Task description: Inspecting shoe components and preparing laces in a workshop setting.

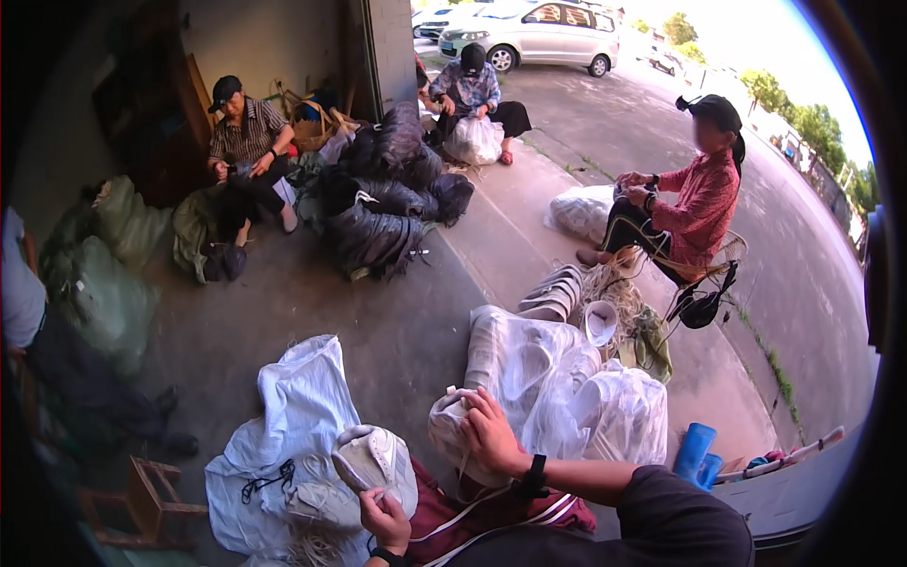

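Observation:
My left hand (pixel 385 522) pinches the lower edge of a pale grey shoe upper (pixel 378 461) above my maroon-clad lap (pixel 444 515). To its right, my right hand (pixel 493 437) curls its fingers over a second light shoe upper (pixel 449 427), which looks partly wrapped in clear film. Whether more uppers are nested under that one, I cannot tell. Left of my lap, another pale shoe upper (pixel 326 504) and a black cord (pixel 268 480) lie on a white woven sack (pixel 307 397).
Plastic-wrapped bundles (pixel 529 364) stand just beyond my right hand, with stacked uppers (pixel 555 293) and loose cords (pixel 614 293) behind. A wooden stool (pixel 146 501) stands at left. Dark wrapped bundles (pixel 378 222) lie farther off. Several people sit around, one in red (pixel 704 208) at right.

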Demonstrator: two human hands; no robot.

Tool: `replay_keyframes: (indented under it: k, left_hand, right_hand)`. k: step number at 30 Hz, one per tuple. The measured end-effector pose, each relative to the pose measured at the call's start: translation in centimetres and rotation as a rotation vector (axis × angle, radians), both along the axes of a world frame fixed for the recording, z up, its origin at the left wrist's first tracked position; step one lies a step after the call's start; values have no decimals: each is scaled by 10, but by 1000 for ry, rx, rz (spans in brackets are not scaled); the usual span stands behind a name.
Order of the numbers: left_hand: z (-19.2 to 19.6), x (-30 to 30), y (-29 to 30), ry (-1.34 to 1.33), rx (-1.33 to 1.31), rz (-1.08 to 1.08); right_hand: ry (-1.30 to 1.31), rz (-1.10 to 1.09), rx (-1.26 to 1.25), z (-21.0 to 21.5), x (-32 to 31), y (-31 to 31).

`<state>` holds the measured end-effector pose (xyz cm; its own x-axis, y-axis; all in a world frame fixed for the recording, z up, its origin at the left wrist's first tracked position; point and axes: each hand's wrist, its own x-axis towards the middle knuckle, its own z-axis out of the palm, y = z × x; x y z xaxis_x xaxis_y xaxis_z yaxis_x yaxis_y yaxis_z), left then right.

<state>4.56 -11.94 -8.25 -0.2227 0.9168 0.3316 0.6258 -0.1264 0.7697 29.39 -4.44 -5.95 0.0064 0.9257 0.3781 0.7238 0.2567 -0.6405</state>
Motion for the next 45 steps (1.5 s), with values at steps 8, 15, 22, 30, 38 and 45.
replay_keyframes:
  k: [8,15,22,30,38,45]
  left_hand:
    - [-9,-8,-19,-2,-58,5]
    - [1,-7,-1,9,9,-26]
    - [-1,-9,-7,-90,-25,-10]
    - [-14,-13,-9,-109,-9,-22]
    - [-15,-20,-15,-173,-13,-38]
    - [-1,-28,-13,-553,-97,-39]
  right_hand:
    - [85,38,-68,-12,-5,-9]
    - [253,74,-79,-14,7,10]
    - [279,115,-184,60,-9,-13]
    - [708,347,-727,61,-64,-51]
    - [579,502,-839,46,-96,-71]
    - [613,386,-877,46,-105,-62]
